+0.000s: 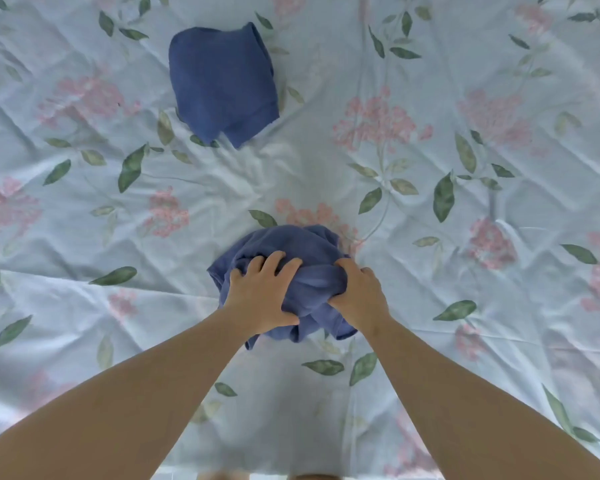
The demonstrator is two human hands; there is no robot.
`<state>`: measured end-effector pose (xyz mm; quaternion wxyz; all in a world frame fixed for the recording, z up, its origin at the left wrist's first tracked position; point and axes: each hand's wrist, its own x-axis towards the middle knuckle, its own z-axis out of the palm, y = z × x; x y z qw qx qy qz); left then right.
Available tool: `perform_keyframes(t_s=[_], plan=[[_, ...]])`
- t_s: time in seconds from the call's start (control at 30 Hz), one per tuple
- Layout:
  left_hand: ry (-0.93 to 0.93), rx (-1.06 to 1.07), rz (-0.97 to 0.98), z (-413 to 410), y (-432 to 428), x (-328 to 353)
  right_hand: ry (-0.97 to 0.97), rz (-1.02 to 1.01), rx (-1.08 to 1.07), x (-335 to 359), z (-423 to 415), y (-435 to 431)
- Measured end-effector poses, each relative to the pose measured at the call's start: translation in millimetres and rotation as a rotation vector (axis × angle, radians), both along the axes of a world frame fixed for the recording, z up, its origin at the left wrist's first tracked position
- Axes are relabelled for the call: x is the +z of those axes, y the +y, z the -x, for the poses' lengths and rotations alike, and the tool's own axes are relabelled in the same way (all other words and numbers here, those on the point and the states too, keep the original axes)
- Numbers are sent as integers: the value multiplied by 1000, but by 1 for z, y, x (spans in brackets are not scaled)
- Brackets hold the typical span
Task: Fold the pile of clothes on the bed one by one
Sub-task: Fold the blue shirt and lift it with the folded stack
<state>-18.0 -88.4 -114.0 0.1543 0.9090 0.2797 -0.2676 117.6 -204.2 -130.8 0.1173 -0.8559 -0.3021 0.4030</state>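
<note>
Both hands gripped a crumpled blue garment [284, 247] on the floral bedsheet [465, 306], near the bed's close edge. Left hand [260, 296] fingers spread, digging into cloth; right hand [359, 296] curled round a bunch. Folded blue garment [222, 81] lay well apart, farther back.

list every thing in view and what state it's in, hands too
crumpled blue garment: bunched up, unfolded, on the bed, gripped by both hands
folded blue garment: folded, lying flat farther up the bed, untouched
left hand: fingers curled into the crumpled blue garment, gripping it
right hand: fingers curled into the same garment, gripping it
floral bedsheet: spread over the bed, wrinkled
</note>
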Motion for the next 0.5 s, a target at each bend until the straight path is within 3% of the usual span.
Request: perform_keyframes(t_s=[0.13,0.33,0.5], plan=[[-155,120,-65,-6,20,-10,-22,-154,-195,-7,-21,15],[-123,139,119,-12,47,-2,324,-147,-350,-5,-26,23],[-172,176,145,-11,51,21,179,-124,-113,20,-28,26]])
